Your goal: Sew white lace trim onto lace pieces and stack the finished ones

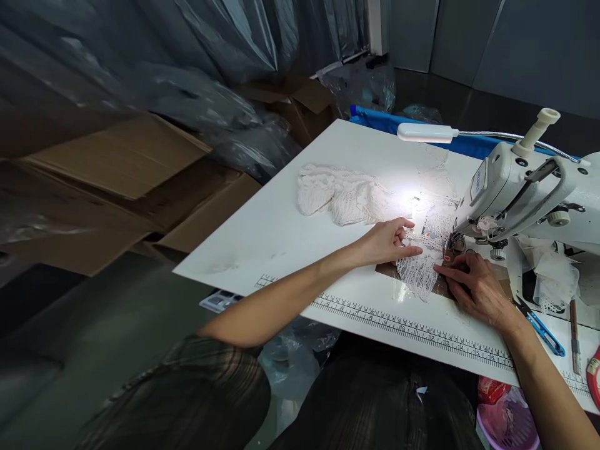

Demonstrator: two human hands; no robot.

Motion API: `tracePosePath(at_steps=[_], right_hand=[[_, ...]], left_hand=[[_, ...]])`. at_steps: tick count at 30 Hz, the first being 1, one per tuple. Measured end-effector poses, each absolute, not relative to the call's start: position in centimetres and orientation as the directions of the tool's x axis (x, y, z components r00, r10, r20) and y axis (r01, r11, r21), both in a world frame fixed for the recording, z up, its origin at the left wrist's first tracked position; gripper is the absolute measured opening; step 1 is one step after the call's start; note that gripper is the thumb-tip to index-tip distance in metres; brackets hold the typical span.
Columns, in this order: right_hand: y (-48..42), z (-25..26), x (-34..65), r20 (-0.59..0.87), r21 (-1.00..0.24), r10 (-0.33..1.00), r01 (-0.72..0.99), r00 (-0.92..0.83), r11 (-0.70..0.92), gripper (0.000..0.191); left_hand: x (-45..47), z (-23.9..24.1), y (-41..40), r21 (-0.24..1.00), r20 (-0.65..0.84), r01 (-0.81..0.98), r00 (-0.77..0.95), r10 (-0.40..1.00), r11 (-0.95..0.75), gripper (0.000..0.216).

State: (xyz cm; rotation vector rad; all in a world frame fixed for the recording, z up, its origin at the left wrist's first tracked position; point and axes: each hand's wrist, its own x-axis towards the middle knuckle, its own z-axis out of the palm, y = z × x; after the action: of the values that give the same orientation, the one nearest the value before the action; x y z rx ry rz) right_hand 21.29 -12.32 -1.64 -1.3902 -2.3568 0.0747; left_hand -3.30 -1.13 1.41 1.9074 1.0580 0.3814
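White sewing table (290,231), ruler printed along its near edge. Sewing machine (520,194) at 3 o'clock, its gooseneck lamp (424,132) lit over the work. White lace piece (422,269) lies at the needle; my left hand (389,242) rests flat on its left edge, my right hand (473,284) presses its right edge with fingertips just beside the presser foot. Bunched lace (342,197) at 12 o'clock of my left hand. Blue-handled snips (541,328) at 4 o'clock. Cardboard boxes (122,175) at 9 o'clock, off the table.
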Motion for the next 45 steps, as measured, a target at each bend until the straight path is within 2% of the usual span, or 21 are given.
tracePosePath(at_steps=[6,10,12,14,16,17,19,20,22,24,26,31,37,45], right_hand=[[-12.2,-1.7,21.4,0.316,-0.248,0.849,0.827,-0.423,0.505,0.036],[-12.2,-1.6,21.4,0.318,-0.236,0.845,0.827,-0.43,0.51,0.036],[-12.3,-1.7,21.3,0.325,-0.224,0.844,0.833,-0.426,0.506,0.036],[-12.4,-1.7,21.2,0.327,-0.211,0.847,0.841,-0.419,0.497,0.035],[-12.5,-1.7,21.1,0.318,-0.195,0.853,0.852,-0.414,0.486,0.035],[-12.5,-1.6,21.0,0.309,-0.184,0.856,0.857,-0.414,0.481,0.035],[-12.6,-1.5,20.9,0.29,-0.16,0.862,0.867,-0.417,0.473,0.035],[-12.6,-1.4,20.9,0.282,-0.148,0.863,0.87,-0.419,0.471,0.035],[-12.6,-1.2,20.8,0.275,-0.128,0.865,0.876,-0.419,0.465,0.036],[-12.6,-1.0,20.7,0.275,-0.115,0.865,0.879,-0.42,0.463,0.036],[-12.6,-1.0,20.7,0.277,-0.11,0.862,0.877,-0.425,0.467,0.036],[-12.6,-1.0,20.8,0.278,-0.09,0.856,0.875,-0.437,0.476,0.036],[-12.6,-0.7,20.8,0.264,-0.087,0.855,0.872,-0.446,0.482,0.037],[-12.6,-1.3,21.0,0.325,-0.121,0.843,0.865,-0.429,0.487,0.034]], left_hand=[[-2.9,1.2,-1.3,0.831,-0.147,0.516,0.562,0.814,-0.207,0.055],[-2.7,1.4,-1.5,0.837,-0.177,0.524,0.528,0.831,-0.155,0.054],[-2.9,1.4,-1.5,0.826,-0.172,0.537,0.53,0.83,-0.172,0.056],[-3.1,1.3,-1.5,0.792,-0.103,0.551,0.545,0.832,-0.263,0.055],[-3.0,1.1,-1.4,0.677,0.09,0.572,0.56,0.823,-0.463,0.046],[-2.9,0.9,-1.3,0.569,0.213,0.567,0.597,0.773,-0.595,0.038],[-2.1,0.7,-1.1,0.284,0.39,0.454,0.75,0.534,-0.845,0.025],[-1.6,0.6,-0.9,0.148,0.405,0.338,0.837,0.369,-0.929,0.023],[-0.5,0.5,-0.6,-0.035,0.346,0.098,0.935,0.08,-0.995,0.023],[0.4,0.5,-0.3,-0.132,0.285,-0.006,0.957,-0.043,-0.991,0.023],[0.8,0.4,0.0,-0.185,0.251,-0.005,0.967,-0.052,-0.983,0.025],[0.4,-0.1,0.4,-0.235,0.227,0.028,0.974,-0.027,-0.972,0.038],[-0.2,-0.5,0.6,-0.188,0.238,0.037,0.971,-0.009,-0.982,0.045],[0.5,0.3,0.0,-0.179,0.164,0.061,0.986,0.031,-0.982,0.04]])
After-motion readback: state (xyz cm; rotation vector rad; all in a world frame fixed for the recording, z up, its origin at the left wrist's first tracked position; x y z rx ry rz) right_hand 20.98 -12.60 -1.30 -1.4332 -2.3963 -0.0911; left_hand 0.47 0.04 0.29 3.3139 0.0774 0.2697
